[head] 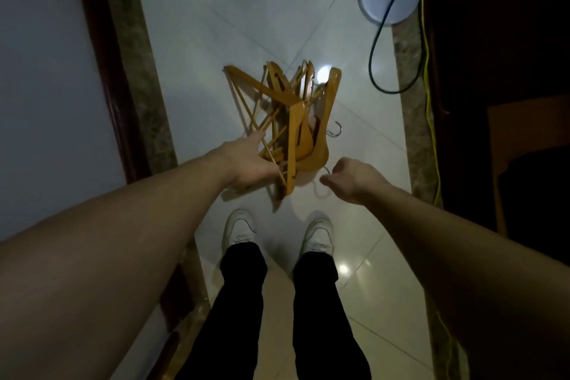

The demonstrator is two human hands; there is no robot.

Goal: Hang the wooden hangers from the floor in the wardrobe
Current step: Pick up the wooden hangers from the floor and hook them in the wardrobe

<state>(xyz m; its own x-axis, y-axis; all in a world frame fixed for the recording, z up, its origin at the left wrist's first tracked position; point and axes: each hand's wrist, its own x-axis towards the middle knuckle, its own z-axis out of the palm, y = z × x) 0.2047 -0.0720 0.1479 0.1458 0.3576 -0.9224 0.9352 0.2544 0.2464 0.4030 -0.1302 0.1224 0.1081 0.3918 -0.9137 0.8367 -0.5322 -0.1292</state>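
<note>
Left grip (251,163) touches wooden hangers (290,114) on glossy tiled floor (216,9).

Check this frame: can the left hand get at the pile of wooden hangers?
Probably yes: the left hand is open at the near edge of the hanger pile, fingers seemingly already among the bars, with nothing in between.

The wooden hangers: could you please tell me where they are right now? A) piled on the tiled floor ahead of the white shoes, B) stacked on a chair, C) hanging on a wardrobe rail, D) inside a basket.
A: the wooden hangers lie in a tangled heap on the tiled floor, beyond the white shoes.
</note>
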